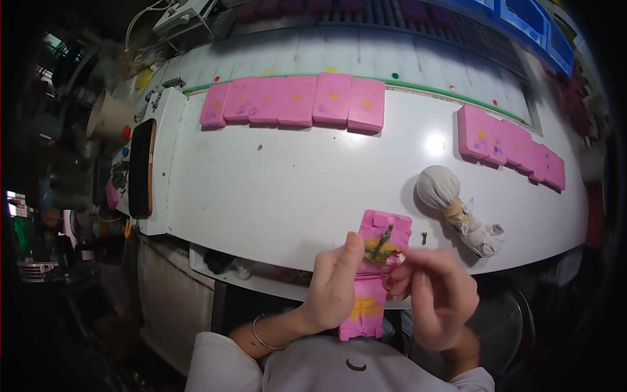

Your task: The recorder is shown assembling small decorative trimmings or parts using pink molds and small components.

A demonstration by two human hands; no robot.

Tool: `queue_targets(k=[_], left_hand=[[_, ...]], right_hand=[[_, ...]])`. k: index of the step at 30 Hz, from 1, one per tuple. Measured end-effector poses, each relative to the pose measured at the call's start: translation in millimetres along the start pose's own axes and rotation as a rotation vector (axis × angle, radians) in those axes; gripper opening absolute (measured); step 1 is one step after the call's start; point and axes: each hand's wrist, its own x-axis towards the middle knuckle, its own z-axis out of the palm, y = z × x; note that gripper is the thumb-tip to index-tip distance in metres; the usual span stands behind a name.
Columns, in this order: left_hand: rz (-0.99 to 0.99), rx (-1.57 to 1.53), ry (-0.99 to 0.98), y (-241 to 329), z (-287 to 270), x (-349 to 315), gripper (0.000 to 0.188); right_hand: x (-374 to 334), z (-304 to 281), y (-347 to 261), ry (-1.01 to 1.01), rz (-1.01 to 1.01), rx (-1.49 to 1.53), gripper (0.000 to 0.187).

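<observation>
A pink two-part mould (pixel 369 306), seemingly rubber, lies folded open above the front edge of the table, yellow stains on its inner faces. In its upper half sits a thin dark green piece (pixel 385 240), like a casting with a stem. My left hand (pixel 334 284) grips the mould along its left side, thumb upright beside the green piece. At the right side, my right hand (pixel 444 294) has curled fingers against the mould, its fingertips near the green piece's lower end. Whatever those fingertips pinch is too small to make out. A small green scrap (pixel 424 238) lies on the table nearby.
A tied white cloth pouch (pixel 439 187) rests to the right. Closed pink moulds stand in a row (pixel 297 101) at the back and another (pixel 513 145) at the far right. A phone (pixel 142 168) lies at the left edge. Blue bins (pixel 526 23) are at the top right.
</observation>
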Motion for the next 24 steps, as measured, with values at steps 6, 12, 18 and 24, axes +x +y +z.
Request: queue_targets(k=[6,12,18,24], left_hand=[[0.082,0.09,-0.065,-1.3,0.9,1.2,0.05],[0.007,0.06,-0.08,-3.5,0.1,2.1,0.046],[0.037,0.099,-0.052,-7.4,1.1,4.9,0.044],[0.039,0.043,-0.057,-8.2,4.6,7.1,0.043]], right_hand=[[5.7,0.0,7.1,0.015,0.158,0.146,0.021],[9.9,-1.6,5.3,0.021,0.251,0.313,0.022],[11.1,-2.2,10.6,0.007,0.19,0.209,0.03],[4.8,-1.8,17.2,0.03,0.195,0.337,0.027]])
